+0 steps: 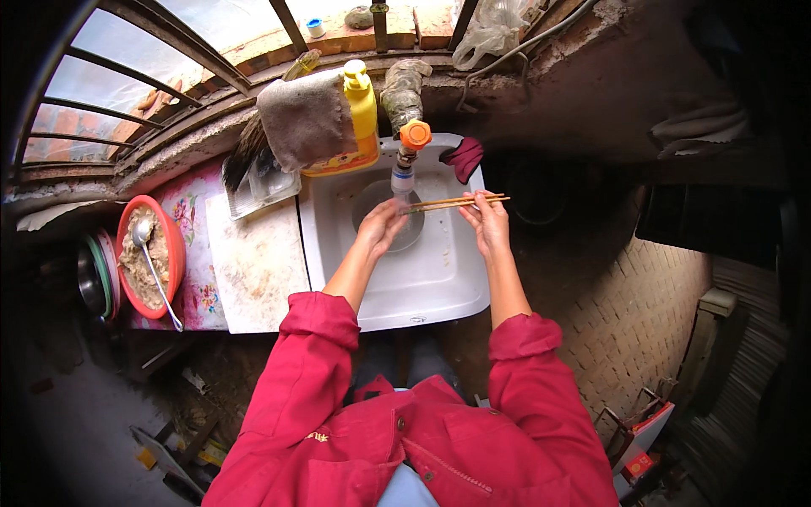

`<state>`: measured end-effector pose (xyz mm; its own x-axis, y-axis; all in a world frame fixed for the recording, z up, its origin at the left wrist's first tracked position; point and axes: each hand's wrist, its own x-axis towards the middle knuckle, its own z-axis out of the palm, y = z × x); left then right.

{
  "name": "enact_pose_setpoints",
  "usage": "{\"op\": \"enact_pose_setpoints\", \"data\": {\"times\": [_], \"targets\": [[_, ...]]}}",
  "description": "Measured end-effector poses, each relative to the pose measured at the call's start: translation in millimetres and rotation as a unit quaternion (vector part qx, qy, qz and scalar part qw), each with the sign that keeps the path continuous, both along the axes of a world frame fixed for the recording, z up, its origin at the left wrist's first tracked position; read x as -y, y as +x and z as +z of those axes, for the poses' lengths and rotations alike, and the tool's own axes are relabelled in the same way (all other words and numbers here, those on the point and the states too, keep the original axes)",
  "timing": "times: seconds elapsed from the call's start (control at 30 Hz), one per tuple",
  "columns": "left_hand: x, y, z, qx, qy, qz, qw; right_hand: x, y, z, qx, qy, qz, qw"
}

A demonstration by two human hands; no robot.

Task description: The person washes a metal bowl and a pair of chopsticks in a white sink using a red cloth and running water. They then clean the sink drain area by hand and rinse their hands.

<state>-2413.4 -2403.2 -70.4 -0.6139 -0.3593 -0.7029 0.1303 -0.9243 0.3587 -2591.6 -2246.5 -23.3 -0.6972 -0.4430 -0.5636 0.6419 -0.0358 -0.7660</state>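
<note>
A pair of wooden chopsticks (443, 203) lies roughly level across the white sink (405, 304), below the tap with an orange handle (415, 134). My right hand (486, 218) grips them near their right end. Close under the tap's clear nozzle (402, 179), my left hand (382, 225) is at their left end with its fingers curled round it; that end is blurred. Beneath my hands a round, pale bowl or basin (405, 237) sits in the sink. A dark red cloth (466, 160) hangs over the sink's back right corner.
Left of the sink is a stained white board (256, 272), with a clear plastic tray (263, 190) behind it. A yellow bottle (361, 108) stands at the back beside a grey cloth (304, 117). Further left, a red bowl (179, 253) holds pale food and a metal spoon (152, 266).
</note>
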Motion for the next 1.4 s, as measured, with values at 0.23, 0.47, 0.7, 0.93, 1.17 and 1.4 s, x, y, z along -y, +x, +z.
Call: {"op": "enact_pose_setpoints", "data": {"times": [0.23,0.47,0.7,0.93,1.17,1.4], "targets": [[-41,115,-27,0.301,0.058,0.019,0.952,88,101,-54,-0.031,0.076,0.282,0.956],[-57,125,-24,0.232,0.013,-0.062,0.971,83,80,-69,-0.392,0.151,0.267,0.868],[5,31,-29,0.021,0.085,0.078,0.993,-35,-26,141,-0.464,0.177,0.089,0.864],[12,-4,-14,0.068,0.058,0.030,0.996,-143,-139,500,-0.684,0.093,-0.146,0.709],[-26,48,-31,0.153,0.037,-0.055,0.986,-137,-253,600,-0.641,0.030,-0.228,0.732],[-60,97,-76,0.190,0.042,-0.077,0.978,-73,-310,560,-0.614,0.111,-0.159,0.765]]}}
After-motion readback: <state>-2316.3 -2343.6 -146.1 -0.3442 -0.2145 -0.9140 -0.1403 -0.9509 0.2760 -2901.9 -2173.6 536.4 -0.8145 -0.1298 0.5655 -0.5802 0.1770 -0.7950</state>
